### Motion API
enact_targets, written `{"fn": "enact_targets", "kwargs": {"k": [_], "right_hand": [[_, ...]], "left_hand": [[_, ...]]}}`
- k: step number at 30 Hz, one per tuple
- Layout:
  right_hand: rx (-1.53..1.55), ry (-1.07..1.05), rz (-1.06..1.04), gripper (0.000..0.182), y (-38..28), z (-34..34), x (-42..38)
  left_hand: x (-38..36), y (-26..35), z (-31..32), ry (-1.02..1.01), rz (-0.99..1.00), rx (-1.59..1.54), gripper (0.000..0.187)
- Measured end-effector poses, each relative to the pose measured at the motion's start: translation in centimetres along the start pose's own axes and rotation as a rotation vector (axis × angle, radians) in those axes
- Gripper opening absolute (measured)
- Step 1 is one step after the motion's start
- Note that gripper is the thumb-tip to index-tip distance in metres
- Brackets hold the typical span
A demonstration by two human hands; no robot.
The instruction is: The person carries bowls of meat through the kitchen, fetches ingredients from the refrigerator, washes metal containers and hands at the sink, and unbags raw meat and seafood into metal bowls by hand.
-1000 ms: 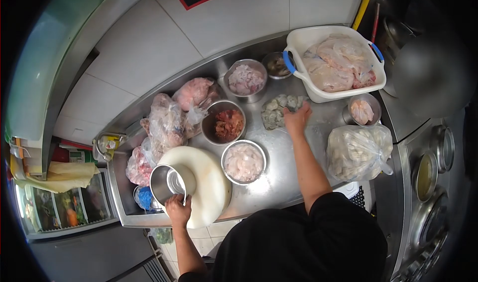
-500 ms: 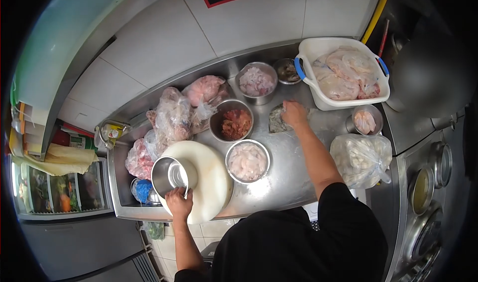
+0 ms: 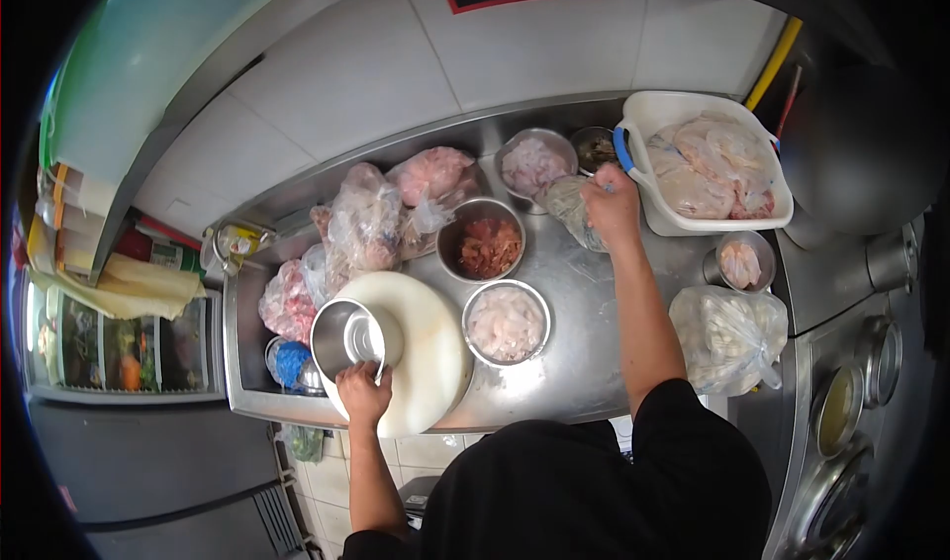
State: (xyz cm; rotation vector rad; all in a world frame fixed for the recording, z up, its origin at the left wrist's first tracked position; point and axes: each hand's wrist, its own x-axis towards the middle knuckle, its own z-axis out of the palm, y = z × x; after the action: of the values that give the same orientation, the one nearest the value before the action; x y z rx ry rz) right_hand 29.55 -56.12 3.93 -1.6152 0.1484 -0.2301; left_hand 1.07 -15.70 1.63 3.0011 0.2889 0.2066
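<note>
Since a second ago our right hand [image 3: 611, 207] has gathered the clear bag of greyish seafood [image 3: 572, 207] off the steel counter [image 3: 584, 352] and raised it; the fingers are closed, pinching the bag's top beside the white basket [image 3: 661, 219] of bagged poultry. Our left hand [image 3: 362, 394] stays curled over the near rim of the empty steel bowl [image 3: 346, 337] on the round white cutting board [image 3: 426, 347]. Nearby bowls hold pale chopped meat [image 3: 507, 323] and reddish marinated meat [image 3: 489, 246].

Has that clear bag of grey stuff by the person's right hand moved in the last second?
Yes. The right hand has lifted the bag off the counter, toward the white tub and back wall.
</note>
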Motion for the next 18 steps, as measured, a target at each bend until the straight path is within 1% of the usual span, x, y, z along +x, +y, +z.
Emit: {"fn": "enact_targets", "kwargs": {"k": [2, 3, 5, 6, 8, 9, 11, 12, 14, 15, 17, 18], "right_hand": [[0.144, -0.038, 0.038, 0.014, -1.7, 0.2, -1.0], [0.187, -0.073, 0.025, 0.018, -2.1, 0.5, -1.6], [0.252, -0.121, 0.034, 0.018, -3.2, 1.6, -3.1], [0.331, -0.155, 0.034, 0.017, -3.9, 2.3, -4.1], [0.442, -0.242, 0.05, 0.015, -5.2, 3.9, -5.9], [0.477, -0.277, 0.059, 0.014, -5.8, 4.8, -6.8], [0.583, -0.368, 0.083, 0.016, -8.2, 6.6, -9.3], [0.584, -0.404, 0.097, 0.017, -9.3, 7.5, -10.6], [0.587, -0.463, 0.108, 0.02, -11.0, 9.3, -13.4], [0.605, -0.506, 0.096, 0.021, -11.9, 10.5, -14.9], [0.646, -0.63, 0.068, 0.023, -13.8, 12.9, -18.2], [0.646, -0.669, 0.062, 0.023, -14.5, 14.3, -19.8]], "left_hand": [[0.0, -0.2, 0.2, -0.003, -0.02, -0.014, 0.021], [0.0, -0.4, 0.3, 0.0, 0.011, -0.021, 0.023], [-0.3, -1.2, 0.5, 0.007, 0.027, -0.047, 0.028], [-0.3, -1.0, -0.1, -0.018, 0.007, -0.062, 0.027], [-0.6, -0.9, -0.9, 0.046, -0.009, -0.193, 0.03], [-0.7, -1.2, -1.3, 0.016, -0.02, -0.243, 0.032], [-0.9, -1.6, -2.1, 0.052, 0.028, -0.34, 0.034], [-1.2, -1.8, -2.3, 0.044, 0.015, -0.372, 0.036], [-1.8, -2.3, -2.3, 0.121, 0.027, -0.434, 0.039], [-2.1, -2.4, -2.2, 0.154, -0.001, -0.432, 0.039], [-3.2, -2.6, -2.1, 0.336, 0.057, -0.699, 0.047], [-4.0, -2.7, -2.2, 0.365, 0.048, -0.734, 0.052]]}}
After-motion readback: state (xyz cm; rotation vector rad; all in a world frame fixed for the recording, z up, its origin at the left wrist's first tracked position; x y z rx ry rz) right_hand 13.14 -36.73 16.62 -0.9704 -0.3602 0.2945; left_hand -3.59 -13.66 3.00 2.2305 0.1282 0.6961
